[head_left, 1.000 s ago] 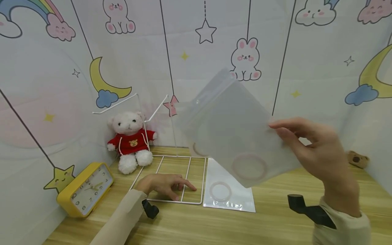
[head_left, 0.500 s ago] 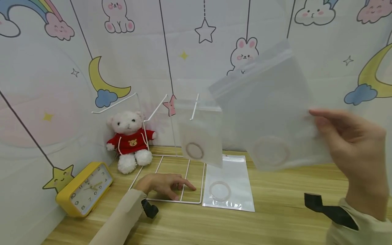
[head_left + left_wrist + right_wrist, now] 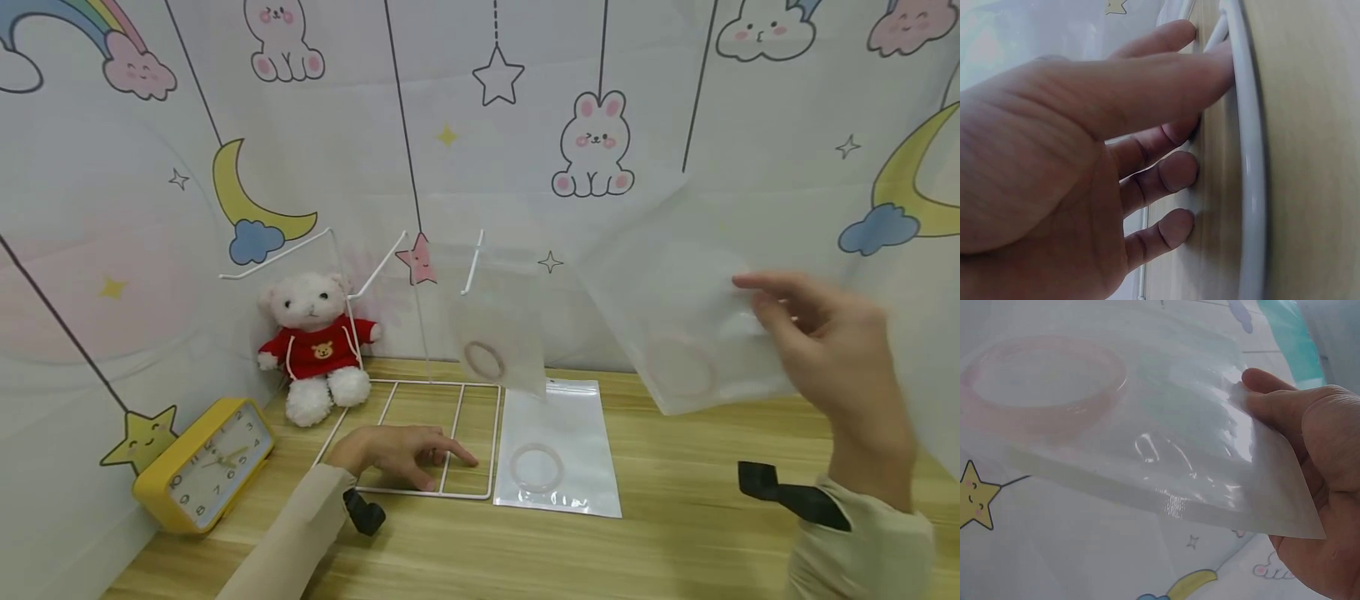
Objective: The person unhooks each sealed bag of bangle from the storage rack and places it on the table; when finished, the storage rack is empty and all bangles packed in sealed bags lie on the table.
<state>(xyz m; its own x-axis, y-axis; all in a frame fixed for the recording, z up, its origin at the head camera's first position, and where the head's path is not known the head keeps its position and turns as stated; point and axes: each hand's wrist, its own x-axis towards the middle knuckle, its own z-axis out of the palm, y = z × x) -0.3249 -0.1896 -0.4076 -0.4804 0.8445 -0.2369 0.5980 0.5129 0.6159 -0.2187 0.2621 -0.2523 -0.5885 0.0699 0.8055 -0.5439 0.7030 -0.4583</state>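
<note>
My right hand (image 3: 832, 350) pinches the side edge of a translucent zip bag (image 3: 660, 283) between thumb and fingers, held up above the table. A pale pink bangle (image 3: 1091, 412) shows through it in the right wrist view. My left hand (image 3: 401, 457) rests on the base of a white wire display rack (image 3: 495, 433); its thumb touches the base wire (image 3: 1250, 175) in the left wrist view, with the other fingers loosely bent. Another translucent bag (image 3: 510, 317), with a brownish ring inside, hangs on the rack's right hook (image 3: 472, 265).
Beside the rack base, a silvery zip bag (image 3: 585, 450) with a pale ring lies on the wooden table (image 3: 675, 550). A white teddy bear (image 3: 309, 300) in red sits behind the rack. At the left stands a yellow alarm clock (image 3: 202, 467).
My right hand first moves right with its bag, away from the hanging bag and hook, then slightly back left as the bag turns. The hanging bag swings. My left hand stays on the rack.
</note>
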